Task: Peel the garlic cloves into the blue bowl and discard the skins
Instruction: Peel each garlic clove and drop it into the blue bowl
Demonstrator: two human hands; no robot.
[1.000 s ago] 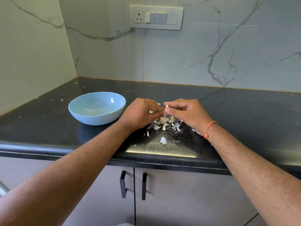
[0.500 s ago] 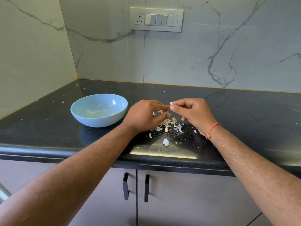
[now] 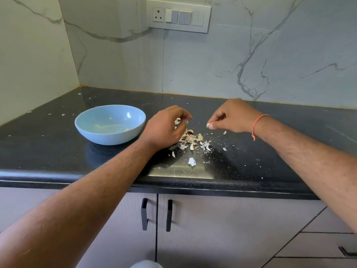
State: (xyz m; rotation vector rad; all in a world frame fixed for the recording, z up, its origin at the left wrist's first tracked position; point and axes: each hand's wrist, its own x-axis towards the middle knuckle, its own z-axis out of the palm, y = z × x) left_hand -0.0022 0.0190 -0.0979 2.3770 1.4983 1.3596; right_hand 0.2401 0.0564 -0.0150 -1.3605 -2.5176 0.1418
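The blue bowl (image 3: 110, 123) stands on the black counter at the left, with a little pale matter on its bottom. Right of it lies a pile of garlic skins (image 3: 190, 139). My left hand (image 3: 166, 128) hovers over the pile's left side, fingers curled, pinching bits of skin (image 3: 177, 121) at its fingertips. My right hand (image 3: 231, 118) is apart from it on the right and pinches a small pale garlic clove (image 3: 208, 125) between thumb and fingertip.
The black counter (image 3: 270, 151) is strewn with small skin flakes, one larger flake (image 3: 191, 161) near the front edge. Marble walls close the corner at left and back. A switch panel (image 3: 178, 15) is on the back wall. Cabinet doors with black handles (image 3: 156, 214) are below.
My hands, joined on the clove before, have pulled apart. The right hand moved right with the clove; the left came away left with skin.
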